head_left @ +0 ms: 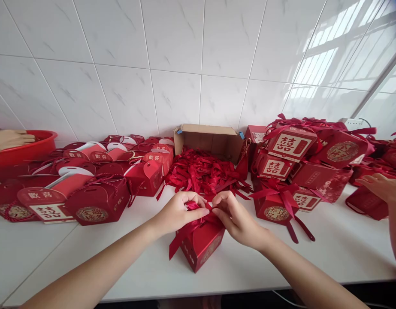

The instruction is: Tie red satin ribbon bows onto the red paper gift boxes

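Observation:
A red gift box (pixel 202 242) with gold print stands near the table's front edge. Across its top lies a dark red ribbon (pixel 178 243), one end hanging down at the box's left. My left hand (pixel 181 214) has thumb and fingers closed on the ribbon at the top left of the box. At the right of the same spot, my right hand (pixel 237 218) pinches the ribbon between thumb and fingers. Both hands nearly meet above the box; the fold of ribbon between them is partly hidden by the fingers.
Behind the box, loose ribbons (pixel 207 171) spill from a cardboard box (pixel 209 134). Red boxes (pixel 99 201) crowd the left; ribboned boxes (pixel 289 146) are stacked right. Another person's hand (pixel 13 139) is at a red basin (pixel 45 143); a hand (pixel 382 187) shows far right.

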Demonstrator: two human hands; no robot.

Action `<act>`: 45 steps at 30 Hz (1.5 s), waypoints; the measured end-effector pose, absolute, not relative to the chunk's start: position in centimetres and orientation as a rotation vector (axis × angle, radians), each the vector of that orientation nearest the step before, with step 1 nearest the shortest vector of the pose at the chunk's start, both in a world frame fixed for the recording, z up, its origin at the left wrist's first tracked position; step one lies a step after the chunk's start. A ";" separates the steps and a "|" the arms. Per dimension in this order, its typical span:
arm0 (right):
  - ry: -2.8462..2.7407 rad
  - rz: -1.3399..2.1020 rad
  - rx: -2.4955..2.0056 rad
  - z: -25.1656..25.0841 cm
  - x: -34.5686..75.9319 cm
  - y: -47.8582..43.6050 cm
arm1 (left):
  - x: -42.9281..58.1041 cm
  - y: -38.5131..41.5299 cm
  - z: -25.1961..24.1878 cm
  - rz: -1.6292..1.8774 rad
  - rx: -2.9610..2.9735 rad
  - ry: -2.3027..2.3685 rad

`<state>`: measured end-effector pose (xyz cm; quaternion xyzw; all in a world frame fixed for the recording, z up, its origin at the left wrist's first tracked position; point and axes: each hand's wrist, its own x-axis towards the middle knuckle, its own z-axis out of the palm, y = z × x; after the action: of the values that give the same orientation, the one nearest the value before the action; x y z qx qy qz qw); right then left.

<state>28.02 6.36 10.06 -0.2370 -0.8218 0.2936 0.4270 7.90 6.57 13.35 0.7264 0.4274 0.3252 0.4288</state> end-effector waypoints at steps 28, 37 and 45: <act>-2.108 0.762 -0.952 11.8 29.0 6.8 | 7.4 6.5 13.0 0.850 1.777 1.060; -1.920 1.002 -1.074 11.2 29.2 6.3 | 7.4 6.6 12.3 0.894 1.716 0.979; -1.800 1.074 -1.055 10.4 29.1 6.0 | 7.2 6.8 12.2 0.885 1.673 0.931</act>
<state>29.07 6.02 10.37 -0.4144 -0.7072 0.4221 0.3872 7.15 6.81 12.21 0.6899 0.3839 0.3650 0.4933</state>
